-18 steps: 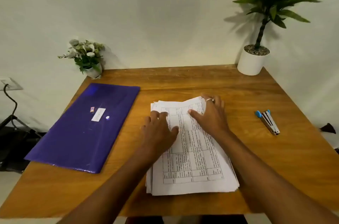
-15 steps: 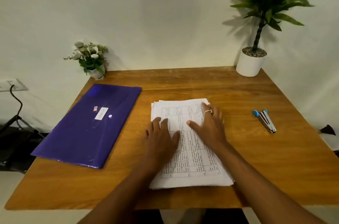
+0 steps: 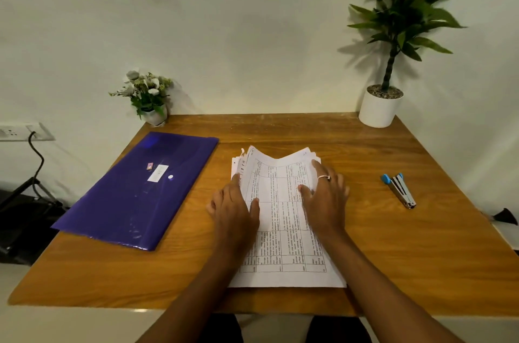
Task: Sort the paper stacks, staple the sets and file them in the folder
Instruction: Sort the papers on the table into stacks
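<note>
Your left hand [image 3: 234, 210] shifts to grip the left edge of the white printed paper stack [image 3: 283, 219]; its top sheets now bow upward against your right hand [image 3: 325, 202].

Left forearm [image 3: 196, 286] and right forearm [image 3: 379, 281] bare, in from bottom, converging toward centre. Left hand [image 3: 234, 208]: palm down at left edge of paper [image 3: 280, 230], thumb laid on top sheet, fingers lightly curved along raised edge; under it or just beside, can't tell. Right hand [image 3: 325, 199]: palm down on right side of paper, fingers straight, slightly spread, pointing away from body, thumb out left on the sheet. Ring [image 3: 324, 177] on one right finger. Wrists low, roughly level. Hands apart, strip of sheet between the thumbs.
</note>
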`<state>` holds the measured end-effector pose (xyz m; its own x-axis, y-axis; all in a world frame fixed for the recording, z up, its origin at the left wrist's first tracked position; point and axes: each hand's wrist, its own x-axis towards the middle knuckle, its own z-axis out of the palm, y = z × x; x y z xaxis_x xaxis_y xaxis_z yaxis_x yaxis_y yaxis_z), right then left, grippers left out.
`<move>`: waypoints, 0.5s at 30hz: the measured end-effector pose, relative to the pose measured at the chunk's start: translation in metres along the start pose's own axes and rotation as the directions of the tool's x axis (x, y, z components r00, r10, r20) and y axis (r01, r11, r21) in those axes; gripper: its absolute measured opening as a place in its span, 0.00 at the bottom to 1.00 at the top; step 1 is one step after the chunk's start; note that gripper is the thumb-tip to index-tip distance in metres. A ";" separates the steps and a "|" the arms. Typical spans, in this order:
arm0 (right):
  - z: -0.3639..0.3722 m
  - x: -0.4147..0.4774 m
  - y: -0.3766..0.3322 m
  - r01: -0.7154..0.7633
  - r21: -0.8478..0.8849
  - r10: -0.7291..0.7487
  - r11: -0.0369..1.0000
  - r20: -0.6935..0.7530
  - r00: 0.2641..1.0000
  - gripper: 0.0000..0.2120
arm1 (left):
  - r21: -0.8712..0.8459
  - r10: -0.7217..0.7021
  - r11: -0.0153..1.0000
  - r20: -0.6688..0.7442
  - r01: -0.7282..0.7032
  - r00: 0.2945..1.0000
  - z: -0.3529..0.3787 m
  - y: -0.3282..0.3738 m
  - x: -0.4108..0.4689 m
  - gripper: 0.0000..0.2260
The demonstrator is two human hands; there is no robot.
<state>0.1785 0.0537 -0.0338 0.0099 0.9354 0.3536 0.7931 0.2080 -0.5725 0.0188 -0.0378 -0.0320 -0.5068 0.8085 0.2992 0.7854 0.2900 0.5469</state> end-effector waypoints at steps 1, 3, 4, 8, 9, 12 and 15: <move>0.000 0.000 0.000 -0.002 0.027 0.002 1.000 -0.006 1.000 0.32 | -0.011 -0.010 1.000 0.011 0.010 1.000 0.000 0.000 0.001 0.29; -0.001 -0.001 -0.002 -0.034 0.117 0.036 0.993 -0.015 0.999 0.31 | -0.032 -0.027 0.999 0.035 0.028 0.999 0.000 -0.002 0.002 0.28; -0.002 -0.001 -0.002 -0.072 0.183 0.074 0.981 -0.003 0.997 0.29 | -0.044 -0.034 0.998 0.048 0.037 0.998 -0.001 -0.002 0.003 0.27; -0.007 -0.002 0.003 -0.084 0.383 0.082 0.920 0.022 0.996 0.09 | -0.090 -0.066 0.993 0.078 0.073 0.995 -0.001 -0.001 0.004 0.27; -0.008 -0.002 0.005 -0.085 0.415 0.084 0.906 0.022 0.996 0.08 | -0.105 -0.064 0.992 0.068 0.071 0.996 -0.001 0.000 0.004 0.27; -0.010 -0.001 0.006 -0.119 0.487 0.121 0.865 0.029 0.992 0.09 | -0.142 -0.050 0.988 0.031 0.054 0.998 0.000 -0.002 0.002 0.31; -0.007 -0.001 0.010 -0.149 0.523 0.148 0.839 0.044 0.988 0.06 | -0.175 -0.032 0.984 0.017 0.035 0.999 0.002 -0.007 0.001 0.33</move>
<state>0.1907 0.0529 -0.0347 0.1006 0.9674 0.2322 0.3455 0.1849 -0.9200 0.0132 -0.0385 -0.0370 -0.5257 0.8075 0.2677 0.6931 0.2240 0.6852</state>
